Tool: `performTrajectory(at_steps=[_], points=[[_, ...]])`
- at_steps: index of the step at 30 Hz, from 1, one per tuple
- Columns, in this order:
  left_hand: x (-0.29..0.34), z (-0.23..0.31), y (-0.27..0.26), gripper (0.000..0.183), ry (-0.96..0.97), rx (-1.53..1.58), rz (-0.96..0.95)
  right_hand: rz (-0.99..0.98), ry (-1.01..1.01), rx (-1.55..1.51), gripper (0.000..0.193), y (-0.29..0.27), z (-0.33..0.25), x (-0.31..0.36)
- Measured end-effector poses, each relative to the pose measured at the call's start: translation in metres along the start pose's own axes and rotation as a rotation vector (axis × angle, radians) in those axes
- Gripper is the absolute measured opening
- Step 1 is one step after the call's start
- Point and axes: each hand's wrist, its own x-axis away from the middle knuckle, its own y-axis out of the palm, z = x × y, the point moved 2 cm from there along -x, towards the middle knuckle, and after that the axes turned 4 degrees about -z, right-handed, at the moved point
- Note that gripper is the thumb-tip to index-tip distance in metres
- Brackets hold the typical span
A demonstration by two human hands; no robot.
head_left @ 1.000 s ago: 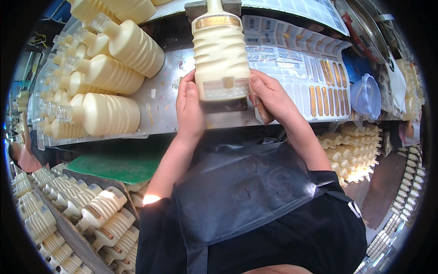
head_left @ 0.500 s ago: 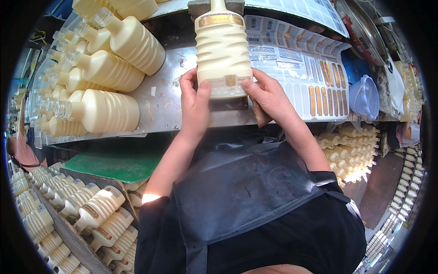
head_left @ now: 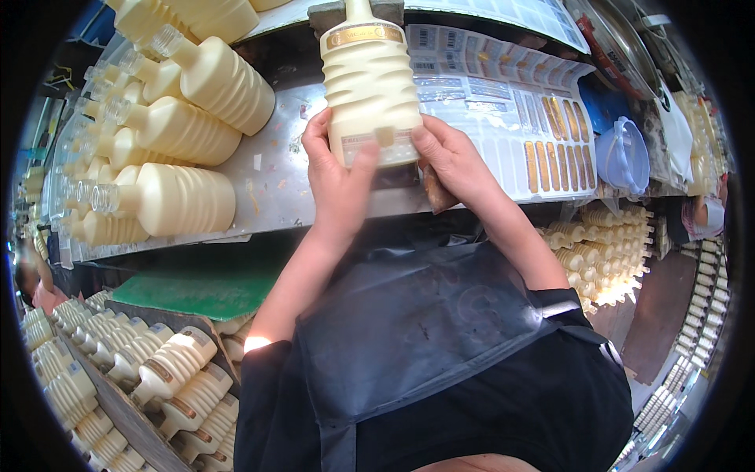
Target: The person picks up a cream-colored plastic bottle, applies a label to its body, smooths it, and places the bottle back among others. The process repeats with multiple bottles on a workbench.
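Cream Bottle Lay Between Two Hands at the Bench

A ribbed cream bottle (head_left: 370,90) lay over the near part of the metal bench, its neck pointing away from the person and set at a grey block (head_left: 324,16). A gold label crossed its shoulder, and a paler printed band ran near its base.

The left hand (head_left: 340,177) was half closed on the lower left of the bottle, fingers bent along the side and the thumb, blurred, over the front by the band. The right hand (head_left: 458,161) was curled around a flat brown piece (head_left: 435,193), with its thumb against the bottle's lower right edge.

Right of the bottle, label sheets (head_left: 503,149) covered the bench (head_left: 267,193), some bearing gold strips (head_left: 560,165); a pale blue bucket (head_left: 623,157) stood just beyond. To the left, plain bottles (head_left: 189,200) were piled on their sides, clear mouths facing left.

Below the bench were a green board (head_left: 189,287), labelled bottles (head_left: 177,362) at lower left and stacked bottles (head_left: 602,259) at right. A dark apron (head_left: 417,315) covered the person's front. Part of another person (head_left: 49,297) showed at the left rim.
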Motion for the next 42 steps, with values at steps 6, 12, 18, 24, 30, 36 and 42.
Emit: performTrajectory(at_steps=[6, 12, 18, 24, 30, 36, 42], points=[[-0.002, 0.002, 0.0, 0.073, 0.006, -0.013, -0.003, 0.014, -0.006, 0.075, 0.046, 0.001, 0.0, -0.001], [0.0, 0.003, 0.001, 0.07, -0.047, 0.066, 0.006, 0.017, -0.015, 0.069, 0.046, -0.002, 0.003, -0.001], [-0.002, 0.001, 0.002, 0.063, -0.052, 0.148, -0.001, 0.159, -0.042, -0.236, 0.033, -0.023, -0.028, 0.01], [-0.001, -0.002, 0.002, 0.065, -0.019, 0.075, 0.009, 0.214, -0.532, 0.665, 0.031, 0.01, -0.066, 0.027], [-0.002, -0.005, -0.003, 0.057, -0.099, 0.305, 0.014, 0.302, -0.83, 0.987, 0.028, 0.024, -0.084, 0.031], [-0.009, -0.009, -0.004, 0.055, -0.107, 0.235, -0.001, 0.282, -0.664, 0.649, 0.025, 0.032, -0.065, 0.037], [-0.01, -0.008, -0.002, 0.051, -0.101, 0.193, -0.016, 0.311, -0.237, 0.446, 0.031, 0.016, -0.032, 0.036]])
